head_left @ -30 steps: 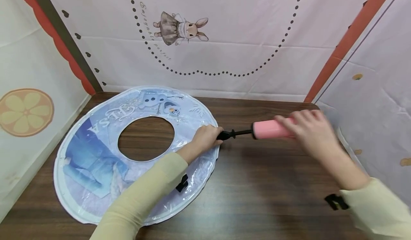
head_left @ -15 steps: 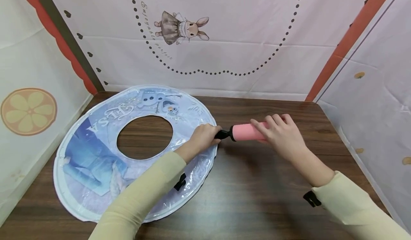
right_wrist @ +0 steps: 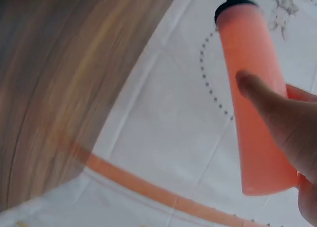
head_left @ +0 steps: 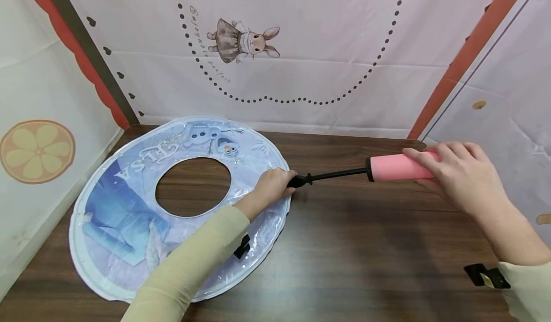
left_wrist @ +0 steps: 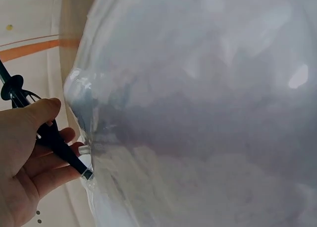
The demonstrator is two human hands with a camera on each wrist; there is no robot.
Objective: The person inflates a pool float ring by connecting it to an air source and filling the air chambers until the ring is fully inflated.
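A blue and white printed swim ring (head_left: 125, 226), partly filled out, lies on the table's left half. At its right edge my left hand (head_left: 271, 186) grips the black nozzle end of a pink hand pump (head_left: 398, 167). In the left wrist view the tapered black nozzle (left_wrist: 64, 150) meets the ring's edge beside a small clear valve stub (left_wrist: 85, 150). My right hand (head_left: 469, 178) holds the pink barrel, thumb along its side, fingers wrapped round behind. A long black rod (head_left: 340, 174) shows between barrel and nozzle, drawn well out.
The dark wood table (head_left: 344, 264) ends at a printed cloth wall (head_left: 318, 39) at the back. Further cloth walls stand on the left and the right, the right one close behind my right hand. Black clips hang at both sleeves.
My right hand first pushed the pink barrel left against the nozzle, then drew it far to the right, baring the rod. My left hand stays at the ring's edge.
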